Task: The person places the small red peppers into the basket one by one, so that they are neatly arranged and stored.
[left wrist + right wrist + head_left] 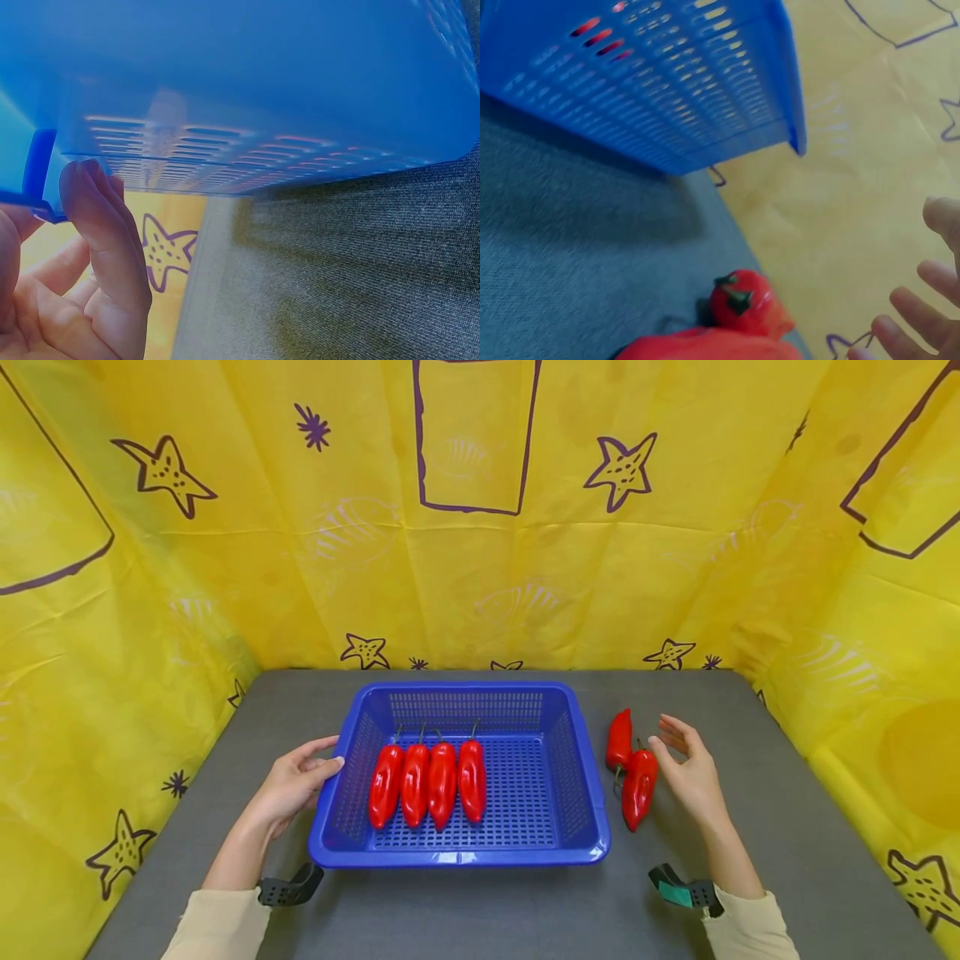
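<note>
A blue plastic basket (465,858) stands on the grey table, with several red peppers (442,785) side by side in its left half, stems toward the back. My left hand (294,783) pinches the basket's left rim between thumb and fingers; the left wrist view shows the fingers (105,217) under that rim. To the right of the basket two more red peppers lie on the table: one pepper (619,739) farther back, the other pepper (640,785) nearer, touching or almost touching. My right hand (690,768) hovers just right of them, fingers loosely extended, holding nothing.
The grey table (480,910) is bounded at the back and sides by a yellow curtain (480,577) printed with starfish. Black straps with cameras sit at both wrists, the left strap (292,887) close to the basket's front left corner.
</note>
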The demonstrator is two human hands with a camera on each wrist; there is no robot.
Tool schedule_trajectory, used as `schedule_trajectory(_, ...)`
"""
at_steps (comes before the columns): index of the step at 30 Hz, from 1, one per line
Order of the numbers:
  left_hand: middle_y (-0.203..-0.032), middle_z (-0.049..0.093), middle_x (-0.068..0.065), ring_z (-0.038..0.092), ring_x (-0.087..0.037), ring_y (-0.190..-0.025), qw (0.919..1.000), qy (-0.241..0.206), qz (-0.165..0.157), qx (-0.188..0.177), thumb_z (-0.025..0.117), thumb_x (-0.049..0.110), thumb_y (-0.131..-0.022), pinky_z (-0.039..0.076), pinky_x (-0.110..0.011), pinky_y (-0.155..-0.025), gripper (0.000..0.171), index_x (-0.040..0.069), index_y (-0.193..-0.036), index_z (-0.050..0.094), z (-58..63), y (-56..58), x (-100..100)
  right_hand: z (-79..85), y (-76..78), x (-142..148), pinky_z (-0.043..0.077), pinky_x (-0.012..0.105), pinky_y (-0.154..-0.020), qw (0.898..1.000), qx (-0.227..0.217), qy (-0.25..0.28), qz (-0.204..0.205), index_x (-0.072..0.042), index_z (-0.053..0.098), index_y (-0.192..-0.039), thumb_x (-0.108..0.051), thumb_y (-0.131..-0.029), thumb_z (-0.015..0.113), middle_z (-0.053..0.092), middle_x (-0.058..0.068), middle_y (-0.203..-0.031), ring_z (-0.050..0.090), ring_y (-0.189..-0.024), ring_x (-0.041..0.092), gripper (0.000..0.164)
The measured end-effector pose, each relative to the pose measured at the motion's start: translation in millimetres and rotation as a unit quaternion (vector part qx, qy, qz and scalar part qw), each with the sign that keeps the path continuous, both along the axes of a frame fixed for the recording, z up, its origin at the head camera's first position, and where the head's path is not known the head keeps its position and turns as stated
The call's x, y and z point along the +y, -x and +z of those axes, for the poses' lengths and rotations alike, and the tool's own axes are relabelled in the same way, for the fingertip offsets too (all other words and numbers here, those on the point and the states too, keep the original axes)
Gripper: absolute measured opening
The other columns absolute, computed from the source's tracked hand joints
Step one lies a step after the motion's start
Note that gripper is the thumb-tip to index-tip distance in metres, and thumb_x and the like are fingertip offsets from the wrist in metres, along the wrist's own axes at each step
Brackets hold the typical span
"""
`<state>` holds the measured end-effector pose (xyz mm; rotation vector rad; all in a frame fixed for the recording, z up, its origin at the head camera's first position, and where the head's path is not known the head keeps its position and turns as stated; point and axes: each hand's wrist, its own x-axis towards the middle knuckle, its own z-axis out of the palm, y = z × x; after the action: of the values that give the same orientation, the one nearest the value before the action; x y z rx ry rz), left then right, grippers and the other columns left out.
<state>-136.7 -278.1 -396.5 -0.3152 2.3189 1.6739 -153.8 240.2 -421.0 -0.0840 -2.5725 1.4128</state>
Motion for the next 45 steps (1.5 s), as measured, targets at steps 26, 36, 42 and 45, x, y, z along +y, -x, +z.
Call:
schedule_trajectory(26,-0.098,0.065,-0.012,0.068,-0.025,-0.080,0.9998,-0.021,-0.006,0.003,0.059,0.030,-0.090,0.056,-0.041,-0.069,0.064,0.009,-0.142,0.029,0.6,0.3,1,-45.8,-8.7,7,0.041,0.052,-0.096,0.994,-0.100,0.007,-0.049,-0.007,0.032,-0.141,-0.037,-0.092,0.052,0.039,0.022,-0.139,0.047,-0.119,0.040,0.061)
schedule_trajectory(36,-0.098,0.065,-0.012,0.068,-0.026,-0.079,0.9997,-0.025,-0.005,0.003,0.058,0.029,-0.091,0.056,-0.041,-0.068,0.064,0.008,-0.143,0.028,-1.7,1.0,-1,-47.4,-8.6,4,0.045,0.044,-0.091,0.990,-0.134,-0.027,-0.039,-0.003,0.028,-0.142,-0.040,-0.091,0.052,0.041,0.024,-0.136,0.050,-0.114,0.038,0.067)
schedule_trajectory(42,-0.097,0.065,-0.012,0.068,-0.026,-0.080,0.9996,-0.026,-0.007,0.004,0.059,0.030,-0.090,0.056,-0.042,-0.069,0.065,0.008,-0.143,0.028,-0.9,0.1,0,-49.3,-7.6,3,0.044,0.044,-0.089,0.987,-0.150,-0.053,-0.027,0.000,0.026,-0.142,-0.042,-0.090,0.053,0.041,0.025,-0.133,0.050,-0.109,0.037,0.072)
schedule_trajectory(45,-0.097,0.065,-0.012,0.068,-0.026,-0.080,0.9997,-0.023,-0.006,0.004,0.059,0.031,-0.090,0.056,-0.042,-0.069,0.066,0.008,-0.143,0.029,-0.2,-0.4,0,-49.6,-7.0,2,0.045,0.046,-0.088,0.986,-0.151,-0.070,-0.023,0.002,0.025,-0.141,-0.041,-0.089,0.055,0.041,0.027,-0.132,0.050,-0.106,0.037,0.074)
